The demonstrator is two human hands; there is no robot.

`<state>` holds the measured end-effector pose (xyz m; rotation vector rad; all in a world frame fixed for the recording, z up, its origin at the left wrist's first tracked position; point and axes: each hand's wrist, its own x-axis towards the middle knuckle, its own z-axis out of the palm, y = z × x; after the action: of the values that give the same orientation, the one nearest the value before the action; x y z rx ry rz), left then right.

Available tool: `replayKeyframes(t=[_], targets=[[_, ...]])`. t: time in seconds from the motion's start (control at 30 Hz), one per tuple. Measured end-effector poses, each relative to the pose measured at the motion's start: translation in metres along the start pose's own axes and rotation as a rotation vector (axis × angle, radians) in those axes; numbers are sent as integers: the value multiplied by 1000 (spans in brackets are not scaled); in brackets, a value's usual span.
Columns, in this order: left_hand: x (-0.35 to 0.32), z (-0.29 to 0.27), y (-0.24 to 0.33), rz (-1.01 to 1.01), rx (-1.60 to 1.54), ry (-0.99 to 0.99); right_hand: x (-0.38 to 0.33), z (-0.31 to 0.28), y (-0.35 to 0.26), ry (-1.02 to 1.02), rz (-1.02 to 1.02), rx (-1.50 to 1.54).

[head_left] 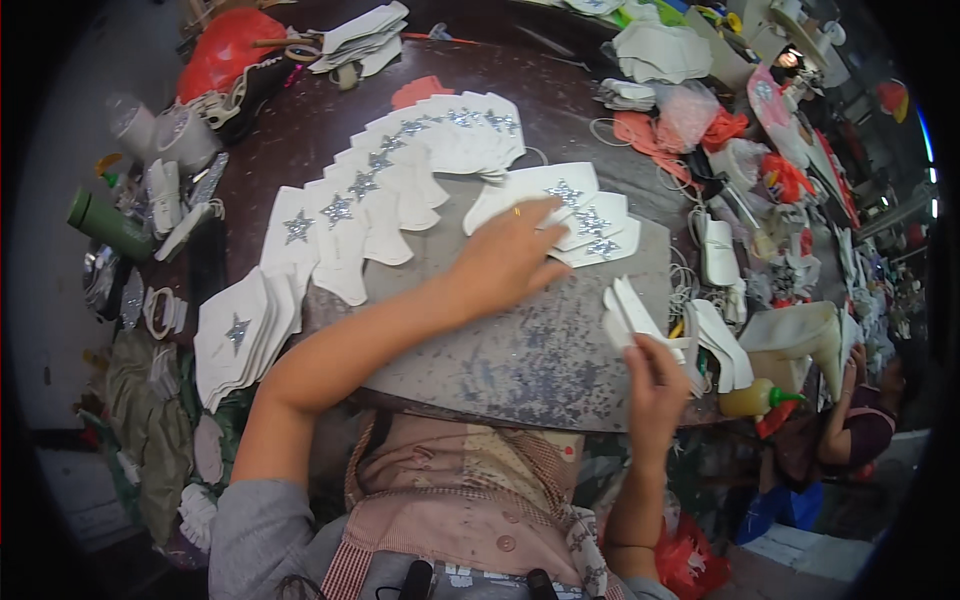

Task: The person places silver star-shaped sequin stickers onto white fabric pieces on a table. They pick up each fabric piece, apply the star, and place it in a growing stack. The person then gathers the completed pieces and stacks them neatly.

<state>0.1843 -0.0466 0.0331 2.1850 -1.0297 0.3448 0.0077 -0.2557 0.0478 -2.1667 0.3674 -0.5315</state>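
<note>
Far left, a green flask (pixel 108 222) tilts, any lettering too small to read; next sweeps a long fan of white cut pieces (pixel 363 184) with silver glitter stars. Mid-table, the left hand (pixel 515 250), fingers slightly apart, reaches over a smaller starred pile (pixel 615 213); to its right, the right hand (pixel 655 385) pinches folded white pieces (pixel 633 308), thumb against fingers, beside a yellow squeeze bottle (pixel 745 398).
</note>
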Motion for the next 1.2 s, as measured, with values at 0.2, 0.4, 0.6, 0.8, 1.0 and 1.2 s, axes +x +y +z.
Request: replayKeyframes(t=[0.2, 0.4, 0.6, 0.8, 1.0, 1.2], targets=[[26, 28, -30, -130, 73, -34, -25, 28, 17, 25, -286, -265], [26, 22, -34, -209, -62, 96, -28, 27, 6, 61, -248, -353], [28, -35, 2, 244, 47, 571, -26, 29, 16, 88, -377, -402], [-88, -71, 54, 694, 400, 76, -22, 28, 25, 19, -429, -296], [-145, -54, 54, 174, 134, -127, -12, -1, 8, -34, 23, 90], [-192, -46, 59, -7, 128, 58, 1, 20, -61, -724, -55, 215]])
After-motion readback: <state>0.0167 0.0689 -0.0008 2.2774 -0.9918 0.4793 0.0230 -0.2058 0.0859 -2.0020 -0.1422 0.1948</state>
